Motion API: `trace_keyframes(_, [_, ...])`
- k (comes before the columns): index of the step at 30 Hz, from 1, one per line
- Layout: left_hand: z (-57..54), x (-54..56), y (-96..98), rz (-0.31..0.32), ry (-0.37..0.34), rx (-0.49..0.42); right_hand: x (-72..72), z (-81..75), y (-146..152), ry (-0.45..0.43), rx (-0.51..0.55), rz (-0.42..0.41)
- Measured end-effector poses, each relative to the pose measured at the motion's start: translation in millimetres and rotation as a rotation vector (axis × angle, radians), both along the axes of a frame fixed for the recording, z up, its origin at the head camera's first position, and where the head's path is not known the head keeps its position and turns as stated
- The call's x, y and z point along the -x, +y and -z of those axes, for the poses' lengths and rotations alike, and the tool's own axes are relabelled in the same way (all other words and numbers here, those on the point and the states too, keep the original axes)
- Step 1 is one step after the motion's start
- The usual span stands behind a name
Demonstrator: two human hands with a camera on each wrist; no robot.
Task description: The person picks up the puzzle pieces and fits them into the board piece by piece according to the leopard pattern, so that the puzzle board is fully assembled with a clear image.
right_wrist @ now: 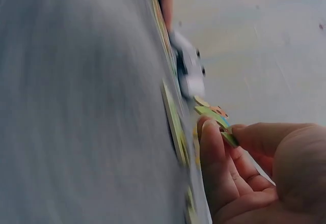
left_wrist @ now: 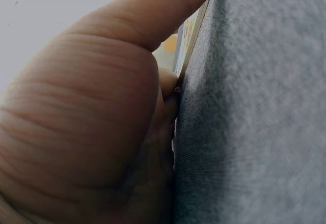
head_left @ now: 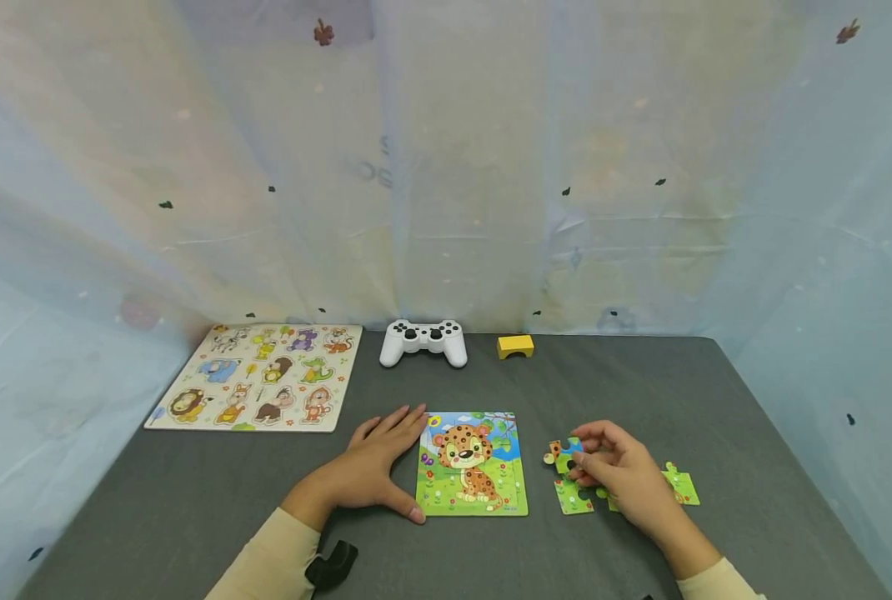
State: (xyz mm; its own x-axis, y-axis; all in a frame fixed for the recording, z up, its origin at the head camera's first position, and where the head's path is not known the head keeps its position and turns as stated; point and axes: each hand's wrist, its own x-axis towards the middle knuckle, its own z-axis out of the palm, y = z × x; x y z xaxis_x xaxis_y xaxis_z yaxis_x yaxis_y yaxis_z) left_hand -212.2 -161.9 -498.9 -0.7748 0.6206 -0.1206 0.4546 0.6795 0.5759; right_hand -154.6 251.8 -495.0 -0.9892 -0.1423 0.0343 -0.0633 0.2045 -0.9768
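A square puzzle board [head_left: 506, 492] with a spotted leopard cub picture lies flat on the table. My left hand [head_left: 374, 462] rests at its left side, fingers spread, thumb by the lower left corner and fingertips at the upper left. To the right of the board my right hand [head_left: 622, 475] pinches a jigsaw piece [head_left: 566, 457] between thumb and fingers; green, blue and orange show on it. In the right wrist view that puzzle piece [right_wrist: 216, 116] is held above the table. Just below it lies a green jigsaw piece [head_left: 572, 497]. Another piece [head_left: 684, 486] sits right of the hand, and one more is partly hidden beneath it.
A large animal puzzle board [head_left: 251, 377] lies at the back left of the grey table [head_left: 446, 558]. A white game controller [head_left: 423, 342] and a yellow arched block [head_left: 515, 345] stand near the back edge. Pale sheeting [head_left: 476, 167] rises behind and at both sides.
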Motion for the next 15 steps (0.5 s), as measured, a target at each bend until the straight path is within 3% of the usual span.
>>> trace_keyframes(8, [-1.1, -0.3, 0.2, 0.001, -0.004, -0.011, 1.5, -0.5, -35, 0.045, -0.014, -0.073])
trace_keyframes(15, [-0.5, -0.7, -0.1, 0.003, 0.0, -0.017, 9.0, 2.0, -62, -0.001, 0.026, -0.124])
